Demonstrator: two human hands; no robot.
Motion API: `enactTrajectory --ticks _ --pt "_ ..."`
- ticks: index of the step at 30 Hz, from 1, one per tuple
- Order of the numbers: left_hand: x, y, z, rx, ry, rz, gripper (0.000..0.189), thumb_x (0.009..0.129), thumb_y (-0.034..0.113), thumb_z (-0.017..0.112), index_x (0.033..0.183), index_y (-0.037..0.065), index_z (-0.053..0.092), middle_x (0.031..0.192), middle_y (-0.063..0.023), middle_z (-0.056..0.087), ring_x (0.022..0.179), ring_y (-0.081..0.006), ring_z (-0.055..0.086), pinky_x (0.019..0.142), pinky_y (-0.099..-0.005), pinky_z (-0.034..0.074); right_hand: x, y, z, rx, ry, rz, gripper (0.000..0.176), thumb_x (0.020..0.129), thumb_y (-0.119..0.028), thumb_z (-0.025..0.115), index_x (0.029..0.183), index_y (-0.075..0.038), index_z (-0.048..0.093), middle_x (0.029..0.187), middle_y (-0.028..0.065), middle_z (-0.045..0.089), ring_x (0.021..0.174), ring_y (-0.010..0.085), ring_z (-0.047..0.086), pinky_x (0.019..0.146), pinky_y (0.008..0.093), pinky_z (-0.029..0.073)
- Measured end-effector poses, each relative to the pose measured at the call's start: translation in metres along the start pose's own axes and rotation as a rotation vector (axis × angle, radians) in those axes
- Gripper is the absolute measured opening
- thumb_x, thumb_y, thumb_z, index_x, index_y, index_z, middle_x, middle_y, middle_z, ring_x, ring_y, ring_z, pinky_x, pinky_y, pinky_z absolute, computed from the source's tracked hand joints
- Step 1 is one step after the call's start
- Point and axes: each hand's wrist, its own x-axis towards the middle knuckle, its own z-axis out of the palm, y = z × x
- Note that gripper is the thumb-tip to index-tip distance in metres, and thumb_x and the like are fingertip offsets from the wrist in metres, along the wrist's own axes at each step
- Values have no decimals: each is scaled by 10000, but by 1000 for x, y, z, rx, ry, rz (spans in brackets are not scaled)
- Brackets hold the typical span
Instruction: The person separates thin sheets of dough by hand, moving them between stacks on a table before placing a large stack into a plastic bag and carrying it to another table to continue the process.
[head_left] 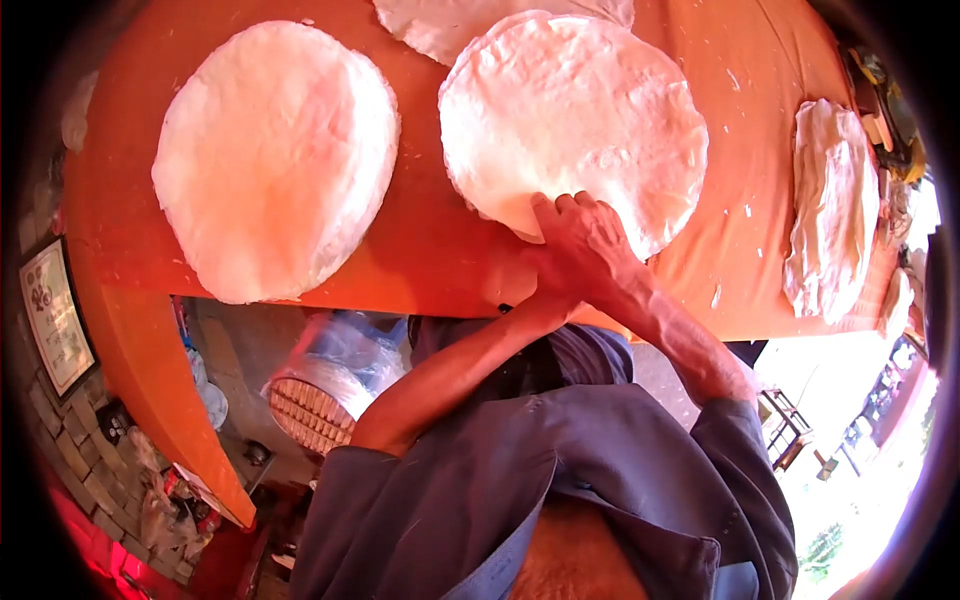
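Note:
A pale round flatbread (575, 120), apparently several thin sheets deep, lies on the orange cloth at the table's near side. At its near edge is my right hand (590, 235), with fingers curled over the rim and the thumb to their left. My left hand (555, 290) crosses in at the right wrist; its fingers are hidden behind the right hand. Left of them rests another thick round stack of flatbread (270, 165), its layered edge showing on the right. Part of a further pale sheet (450, 25) shows behind, at the top.
The orange cloth (440, 255) covers the table. A folded pale sheet (832, 210) lies at its right end. Below the table edge, a round ridged-bottomed item (310, 412) sits with clear plastic. A framed picture (57, 318) stands far left, and a metal rack (785, 425) lower right.

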Motion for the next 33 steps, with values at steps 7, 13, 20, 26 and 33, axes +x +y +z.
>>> enactTrajectory --ticks 7,13,20,26,33 --pt "8 42 -55 -82 34 271 329 847 236 701 1045 -6 601 860 -78 611 840 -203 607 757 -341 507 -28 139 -78 1255 184 580 307 842 -192 698 1079 -3 650 926 100 669 815 153 640 734 321 521" --pt "100 68 -172 -714 570 -5 416 897 198 676 1162 -83 524 971 -126 601 889 -255 649 799 -359 581 -112 190 -181 1641 845 735 448 970 -218 560 1334 31 484 1265 162 597 1111 252 617 977 371 501" --pt "139 87 -190 -694 605 -91 231 885 167 678 1004 5 562 926 -105 597 816 -244 641 757 -323 581 -166 220 -206 1429 988 768 440 973 -222 567 1352 -17 479 1268 139 596 1106 219 617 912 330 532" --pt "147 104 -203 -931 594 -2 257 864 40 658 1107 43 574 1087 -88 608 968 -221 611 758 -357 572 -166 210 -207 1237 1067 811 466 960 -229 595 1356 -9 485 1249 130 608 1122 207 603 968 319 488" --pt "131 118 -156 -958 402 84 278 857 -16 628 1117 62 569 1072 -67 622 968 -218 621 804 -397 580 -146 286 -252 910 844 756 437 983 -262 546 1371 -67 505 1250 116 604 1188 181 546 1020 306 413"
